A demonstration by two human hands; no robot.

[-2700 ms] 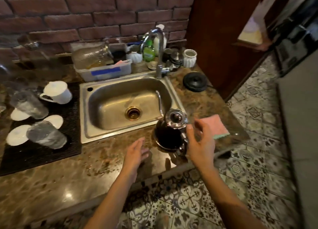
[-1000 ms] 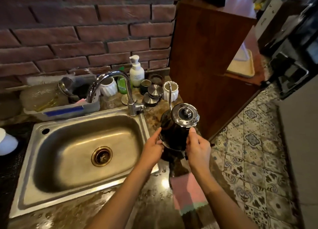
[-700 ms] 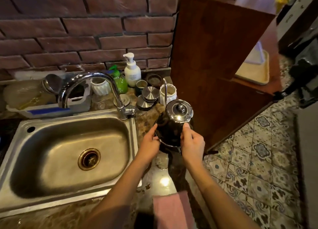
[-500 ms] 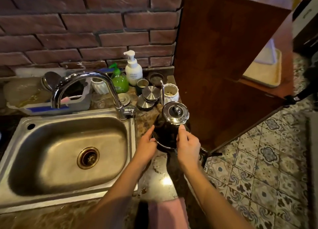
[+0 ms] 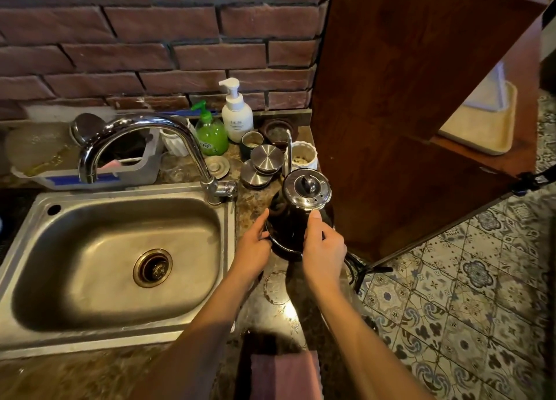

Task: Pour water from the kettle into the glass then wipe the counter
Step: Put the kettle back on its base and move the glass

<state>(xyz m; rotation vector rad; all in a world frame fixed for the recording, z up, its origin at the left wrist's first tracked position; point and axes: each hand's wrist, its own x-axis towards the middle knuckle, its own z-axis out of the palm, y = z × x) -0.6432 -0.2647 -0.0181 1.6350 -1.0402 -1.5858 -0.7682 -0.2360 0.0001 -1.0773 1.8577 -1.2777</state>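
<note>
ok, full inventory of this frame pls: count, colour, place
sink: 1, steel, left
faucet: 1, chrome, behind sink
kettle: 1, black with steel lid, right of sink
soap bottle: 1, green, by wall
pump bottle: 1, white, by wall
round lids: 2, steel, behind kettle
cup: 1, white, behind kettle
tub: 1, grey, behind sink
cloth: 1, pink, bottom edge of view
cabinet: 1, dark wood, right
left hand: 1, holds kettle's left side
right hand: 1, grips kettle's near side, thumb by lid

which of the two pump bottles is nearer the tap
The green bottle, right behind the tap; the taller white bottle stands to its right.
</note>
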